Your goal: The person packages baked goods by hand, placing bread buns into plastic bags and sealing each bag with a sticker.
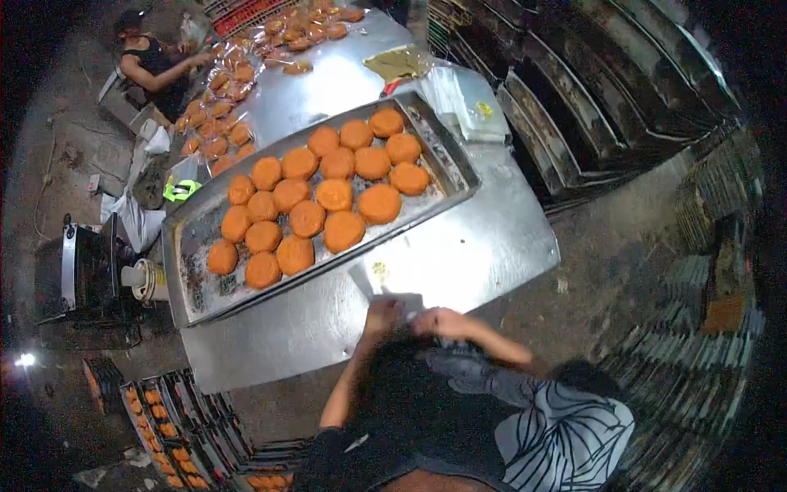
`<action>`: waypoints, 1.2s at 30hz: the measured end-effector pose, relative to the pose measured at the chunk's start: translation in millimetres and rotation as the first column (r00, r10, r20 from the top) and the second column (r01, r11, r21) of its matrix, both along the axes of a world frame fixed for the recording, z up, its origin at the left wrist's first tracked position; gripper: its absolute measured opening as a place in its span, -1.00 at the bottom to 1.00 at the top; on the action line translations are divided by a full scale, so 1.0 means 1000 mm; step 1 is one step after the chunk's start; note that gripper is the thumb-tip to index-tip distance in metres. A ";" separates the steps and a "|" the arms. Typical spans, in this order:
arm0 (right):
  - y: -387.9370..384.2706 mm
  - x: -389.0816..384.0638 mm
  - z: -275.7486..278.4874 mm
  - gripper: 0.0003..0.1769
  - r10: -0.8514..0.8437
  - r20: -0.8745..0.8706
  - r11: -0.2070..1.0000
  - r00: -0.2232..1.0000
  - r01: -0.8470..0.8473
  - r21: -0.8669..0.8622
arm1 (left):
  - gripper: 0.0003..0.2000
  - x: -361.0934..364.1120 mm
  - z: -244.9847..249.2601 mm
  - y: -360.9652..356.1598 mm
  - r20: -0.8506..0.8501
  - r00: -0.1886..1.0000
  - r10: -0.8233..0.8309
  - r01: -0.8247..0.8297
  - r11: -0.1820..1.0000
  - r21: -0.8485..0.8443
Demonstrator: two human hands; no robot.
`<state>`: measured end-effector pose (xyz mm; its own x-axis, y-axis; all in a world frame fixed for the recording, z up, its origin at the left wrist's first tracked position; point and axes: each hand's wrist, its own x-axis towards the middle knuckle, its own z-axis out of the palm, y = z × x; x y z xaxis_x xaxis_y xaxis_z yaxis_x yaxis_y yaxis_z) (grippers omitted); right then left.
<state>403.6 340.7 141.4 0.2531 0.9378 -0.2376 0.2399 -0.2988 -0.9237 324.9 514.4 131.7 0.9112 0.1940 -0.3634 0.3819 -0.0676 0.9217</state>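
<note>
Close to my body, at the near edge of the metal table, my left hand and my right hand are side by side. Between them is a thin, see-through plastic bag with a yellow print, its far end over the tabletop. The fingers of both hands are closed on the bag's near end; their details are slightly blurred. Just beyond the bag lies a large metal baking tray, set at a slant. Several round, orange-brown buns sit in loose rows on it.
A stack of clear bags lies behind the tray's right end. Bagged buns cover the table's far left, where another person sits. Dark trays stand at the right; racks of buns are at the lower left.
</note>
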 end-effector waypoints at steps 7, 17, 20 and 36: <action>-0.012 -0.016 -0.012 -0.86 -0.417 -0.062 0.907 0.907 0.419 0.035 | -0.77 0.012 0.040 -0.027 -0.144 0.989 -0.013 -0.028 0.959 -0.280; 0.083 0.026 0.040 -0.47 -0.341 -0.909 0.746 0.241 0.658 -0.105 | -1.00 0.003 0.079 -0.003 0.725 0.686 0.066 -0.256 0.954 0.155; 0.160 -0.010 0.131 -0.32 0.097 -0.952 0.614 0.291 0.736 0.287 | -0.87 0.003 0.062 0.051 0.556 0.612 0.563 -0.510 0.818 -0.266; 0.334 0.064 0.050 -0.39 -0.409 0.675 0.844 0.614 0.535 0.024 | -0.53 -0.112 0.120 0.262 -0.006 -0.078 0.997 -0.539 -0.047 -0.841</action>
<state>467.8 674.7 191.6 0.7952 0.6061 0.0181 0.5229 -0.6703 -0.5265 212.5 775.9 251.5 0.1292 0.9219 -0.3652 -0.7666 0.3265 0.5530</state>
